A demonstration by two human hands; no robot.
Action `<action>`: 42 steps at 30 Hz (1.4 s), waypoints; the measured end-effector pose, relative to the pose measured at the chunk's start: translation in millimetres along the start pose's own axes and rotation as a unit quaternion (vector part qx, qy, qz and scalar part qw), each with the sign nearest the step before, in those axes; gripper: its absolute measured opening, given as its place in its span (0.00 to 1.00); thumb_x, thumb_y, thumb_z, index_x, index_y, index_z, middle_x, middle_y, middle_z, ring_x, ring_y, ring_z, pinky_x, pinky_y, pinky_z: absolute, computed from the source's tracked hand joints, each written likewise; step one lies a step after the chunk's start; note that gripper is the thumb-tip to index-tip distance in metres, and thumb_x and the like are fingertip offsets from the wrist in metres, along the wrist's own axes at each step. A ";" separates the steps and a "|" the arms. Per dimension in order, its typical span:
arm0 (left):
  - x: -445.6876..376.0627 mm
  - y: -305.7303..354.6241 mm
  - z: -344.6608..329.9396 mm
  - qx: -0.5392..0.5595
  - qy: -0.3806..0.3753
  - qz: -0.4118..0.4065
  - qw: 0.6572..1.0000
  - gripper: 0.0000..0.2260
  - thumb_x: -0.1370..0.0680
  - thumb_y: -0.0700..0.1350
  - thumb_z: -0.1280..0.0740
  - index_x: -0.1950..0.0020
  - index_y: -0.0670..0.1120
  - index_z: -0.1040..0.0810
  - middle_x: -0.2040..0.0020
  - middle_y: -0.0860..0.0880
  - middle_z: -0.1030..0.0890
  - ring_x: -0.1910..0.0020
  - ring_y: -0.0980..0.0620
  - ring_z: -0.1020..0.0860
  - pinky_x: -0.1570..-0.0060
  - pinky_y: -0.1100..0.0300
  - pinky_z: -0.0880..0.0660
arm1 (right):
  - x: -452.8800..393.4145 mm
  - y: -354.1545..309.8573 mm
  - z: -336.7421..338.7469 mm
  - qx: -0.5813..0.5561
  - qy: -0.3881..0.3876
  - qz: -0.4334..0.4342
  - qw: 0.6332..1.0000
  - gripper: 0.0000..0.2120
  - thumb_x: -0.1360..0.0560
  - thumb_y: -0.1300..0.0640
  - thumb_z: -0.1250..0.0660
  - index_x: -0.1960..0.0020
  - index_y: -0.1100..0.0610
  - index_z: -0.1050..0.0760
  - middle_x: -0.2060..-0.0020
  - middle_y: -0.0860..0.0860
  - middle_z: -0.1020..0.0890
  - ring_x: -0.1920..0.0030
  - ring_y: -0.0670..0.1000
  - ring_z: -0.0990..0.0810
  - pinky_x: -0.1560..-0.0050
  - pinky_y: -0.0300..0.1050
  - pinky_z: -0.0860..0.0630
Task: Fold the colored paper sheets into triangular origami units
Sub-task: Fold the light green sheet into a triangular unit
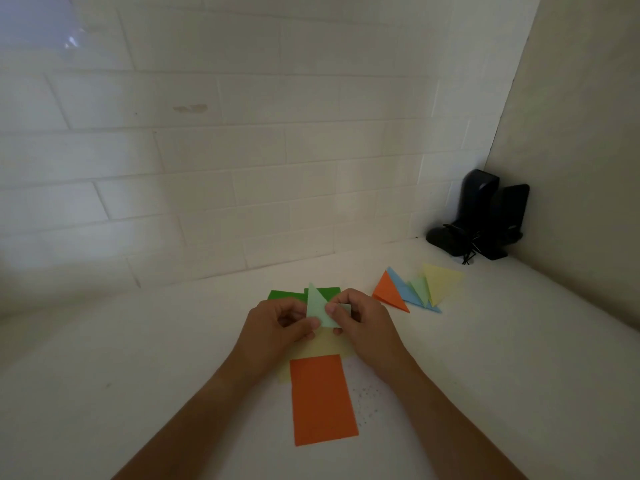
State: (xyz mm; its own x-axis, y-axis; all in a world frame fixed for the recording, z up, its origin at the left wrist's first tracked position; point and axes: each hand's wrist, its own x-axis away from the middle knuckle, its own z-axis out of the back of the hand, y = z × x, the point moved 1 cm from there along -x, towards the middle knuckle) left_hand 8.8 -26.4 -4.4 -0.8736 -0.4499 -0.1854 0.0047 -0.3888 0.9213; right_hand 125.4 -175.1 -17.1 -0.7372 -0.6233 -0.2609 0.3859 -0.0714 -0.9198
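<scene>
Hands together over the white tabletop (138, 358), and I've got the pale green folded piece (318, 308) between them, its sharp tip pointing away from me. My left hand (277, 323) has its fingers curled in, thumb pinching the lower left edge of that piece. My right hand (363, 323) pinches it from the other side, thumb pressed on the face and fingers curled behind a small flap. Under my hands lies a pale yellow sheet (322, 348), partly hidden by them, and nearer to me an orange sheet (323, 400) lies flat, overlapping its near edge. Just beyond my fingers, dark green sheets (323, 292) peek out. Off past my right hand, well apart from it, sits a fanned row of finished triangles: orange (389, 292), blue (403, 289), light green (419, 289), yellow (441, 282), overlapping one another. Further that way, in the corner, stand black speakers (485, 216).
</scene>
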 end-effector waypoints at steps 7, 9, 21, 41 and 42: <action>-2.8 -2.0 0.9 -0.063 0.005 -0.016 0.998 0.05 0.23 0.40 0.25 0.57 0.50 0.16 0.63 0.49 0.14 0.63 0.53 0.16 0.58 0.63 0.21 | -0.5 -0.1 -1.9 0.023 -0.008 0.016 1.000 0.06 0.19 0.54 0.30 0.54 0.54 0.21 0.64 0.44 0.18 0.65 0.44 0.18 0.63 0.32 0.28; -3.4 -2.1 -0.1 -0.061 -0.001 -0.016 0.998 0.05 0.23 0.40 0.26 0.56 0.49 0.16 0.63 0.49 0.14 0.62 0.53 0.15 0.57 0.62 0.20 | -0.3 -0.3 -1.8 0.029 -0.006 0.016 0.999 0.06 0.19 0.54 0.30 0.54 0.54 0.21 0.65 0.43 0.18 0.66 0.43 0.18 0.64 0.32 0.29; -3.2 -5.8 1.4 -0.047 0.022 -0.035 0.998 0.03 0.22 0.40 0.26 0.50 0.47 0.16 0.61 0.49 0.14 0.60 0.52 0.15 0.52 0.48 0.17 | 0.8 0.4 -4.2 -0.014 -0.067 0.021 0.997 0.05 0.23 0.53 0.26 0.48 0.50 0.21 0.59 0.50 0.16 0.60 0.53 0.17 0.58 0.52 0.20; -0.3 -1.4 0.7 -0.022 -0.006 -0.001 1.000 0.05 0.24 0.43 0.24 0.49 0.50 0.14 0.59 0.51 0.12 0.56 0.53 0.14 0.51 0.59 0.18 | -1.7 7.5 -2.1 -0.003 -0.059 0.028 0.998 0.12 0.26 0.54 0.23 0.49 0.47 0.25 0.59 0.55 0.19 0.63 0.48 0.25 0.63 0.50 0.27; 0.0 -1.0 0.7 -0.020 -0.014 -0.001 1.000 0.04 0.23 0.43 0.24 0.49 0.49 0.14 0.58 0.51 0.12 0.55 0.53 0.14 0.51 0.59 0.18 | -1.4 7.1 -1.8 -0.005 -0.061 0.029 0.998 0.12 0.26 0.54 0.23 0.48 0.47 0.25 0.58 0.55 0.19 0.63 0.48 0.24 0.63 0.50 0.27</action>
State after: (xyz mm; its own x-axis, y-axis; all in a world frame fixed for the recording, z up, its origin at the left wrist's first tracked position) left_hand 8.5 -25.4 -5.1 -0.8867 -0.4269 -0.1777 0.0219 -0.4227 0.9060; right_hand 128.2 -173.4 -23.7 -0.6415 -0.7156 -0.2764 0.4195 -0.0256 -0.9074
